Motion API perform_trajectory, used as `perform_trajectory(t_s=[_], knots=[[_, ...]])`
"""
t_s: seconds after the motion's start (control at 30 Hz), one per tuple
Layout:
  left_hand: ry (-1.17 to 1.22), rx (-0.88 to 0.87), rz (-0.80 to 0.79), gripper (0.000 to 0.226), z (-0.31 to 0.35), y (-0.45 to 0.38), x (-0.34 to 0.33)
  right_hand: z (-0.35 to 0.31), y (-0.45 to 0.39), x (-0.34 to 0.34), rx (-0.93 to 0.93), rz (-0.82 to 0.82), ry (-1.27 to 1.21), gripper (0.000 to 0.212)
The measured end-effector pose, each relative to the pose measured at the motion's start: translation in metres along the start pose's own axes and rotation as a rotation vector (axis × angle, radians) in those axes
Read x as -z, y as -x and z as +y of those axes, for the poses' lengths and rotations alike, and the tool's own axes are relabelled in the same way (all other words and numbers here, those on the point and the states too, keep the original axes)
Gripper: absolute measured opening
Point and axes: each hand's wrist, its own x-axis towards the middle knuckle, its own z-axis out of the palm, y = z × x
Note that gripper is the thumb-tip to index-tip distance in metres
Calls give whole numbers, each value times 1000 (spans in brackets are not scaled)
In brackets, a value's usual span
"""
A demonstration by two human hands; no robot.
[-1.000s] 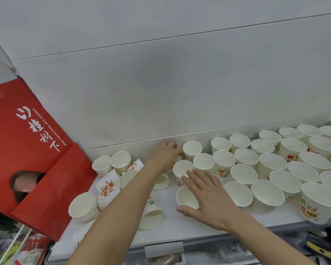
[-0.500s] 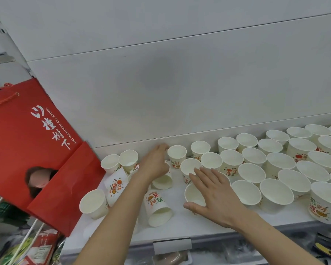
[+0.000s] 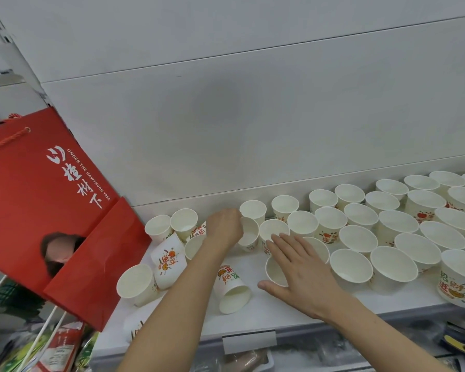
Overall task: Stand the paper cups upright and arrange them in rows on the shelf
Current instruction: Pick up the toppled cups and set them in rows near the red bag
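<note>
Head view: the left hand (image 3: pixel 224 229) grips a tilted paper cup (image 3: pixel 248 234) near the back of the shelf (image 3: pixel 279 315). That cup's long axis leans, and its open mouth points right, toward the right hand, with the base hidden behind the left fingers. How those fingers curl round the far side cannot be seen; the knuckles are bent over the cup's wall.

Half a second ago the same cup lay lower under the left hand with its mouth facing more forward; now it is raised and turned partway toward upright. The right hand has barely shifted.

The right hand (image 3: pixel 302 275) lies flat with its fingers (image 3: pixel 285 245) straight and slightly spread, resting over the rims of two upright cups: one beneath the palm (image 3: pixel 275 271), next to the thumb, and one at the fingertips (image 3: pixel 273 229). The tilted cup sits just left of those fingertips, touching or nearly touching the cup there.

Below the left forearm a fallen cup (image 3: pixel 232 289) lies on its side, long axis running front to back, mouth toward the shelf's front edge. Left of the left wrist another printed cup (image 3: pixel 168 260) stands upside down among a few upright ones. To the right of the right hand, upright cups stand in rows (image 3: pixel 360 218). A red paper bag (image 3: pixel 51 200) leans at the shelf's left end.
</note>
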Motion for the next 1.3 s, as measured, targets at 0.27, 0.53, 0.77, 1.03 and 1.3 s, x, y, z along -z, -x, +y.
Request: perform_trajectory(t_s=[0.27,0.53,0.77,1.03,1.3], knots=[[379,-36,-34,38,-19,17,12,-19,-6,6,75,261,-79,65],[639,88,241,30,-65,100,24,-94,-12,-7,157,183,-106,64],[281,91,252,52,-87,197,-19,-119,-11,-30,-3,24,-5,77],[-32,83,146,76,-69,198,-22,-106,8,-12,-15,205,-216,55],[-77,149,151,68,-40,180,-17,-80,45,15,43,212,-270,64]])
